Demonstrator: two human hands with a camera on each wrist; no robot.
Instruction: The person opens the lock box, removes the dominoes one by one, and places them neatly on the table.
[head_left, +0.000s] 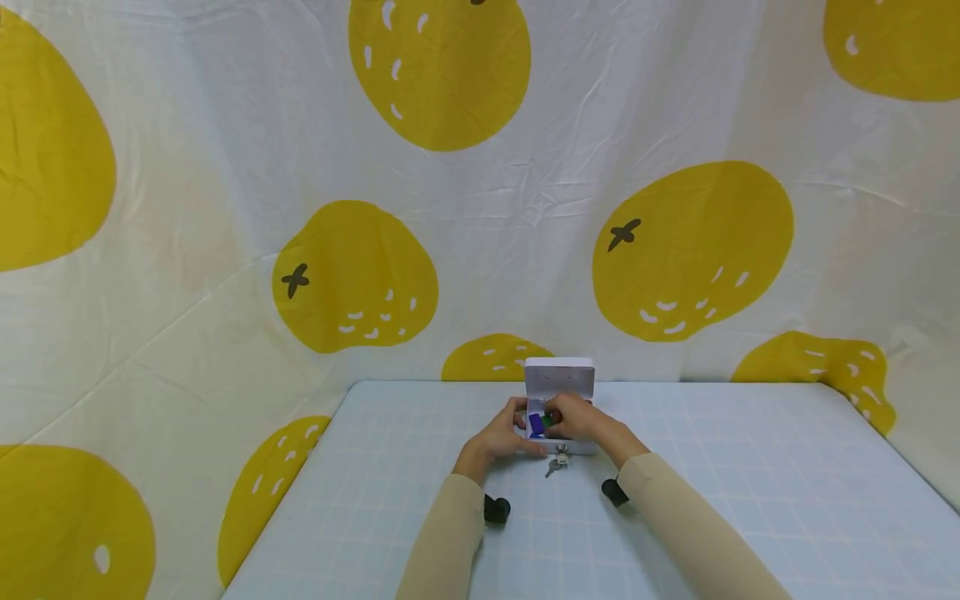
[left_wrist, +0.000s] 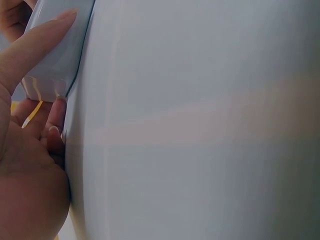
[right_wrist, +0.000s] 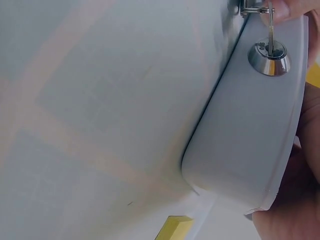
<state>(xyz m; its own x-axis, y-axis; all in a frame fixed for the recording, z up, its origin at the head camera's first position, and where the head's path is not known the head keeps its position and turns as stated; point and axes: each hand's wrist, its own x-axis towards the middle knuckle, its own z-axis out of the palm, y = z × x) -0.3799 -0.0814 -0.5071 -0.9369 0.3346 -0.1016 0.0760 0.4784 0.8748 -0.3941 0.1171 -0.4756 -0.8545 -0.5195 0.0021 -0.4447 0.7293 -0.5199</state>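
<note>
A small white lock box [head_left: 577, 447] stands on the table with its lid [head_left: 558, 379] raised. My left hand [head_left: 501, 433] grips its left end, thumb along the front wall and fingers round the side. My right hand [head_left: 573, 417] reaches down inside from the right, its fingertips pinching a green piece [head_left: 547, 422]. Beside that lies a dark blue piece [head_left: 536, 424]. One key [right_wrist: 271, 30] is in the front lock [right_wrist: 270, 59]; a second key [head_left: 553, 467] hangs from the ring below. In the right wrist view the box wall hides part of the right fingers.
The table [head_left: 750, 492] has a pale blue checked cover, and its far edge runs close behind the box. A white curtain [head_left: 525, 283] with large yellow fruit prints hangs behind. Black wrist camera mounts [head_left: 497, 509] sit under both sleeves.
</note>
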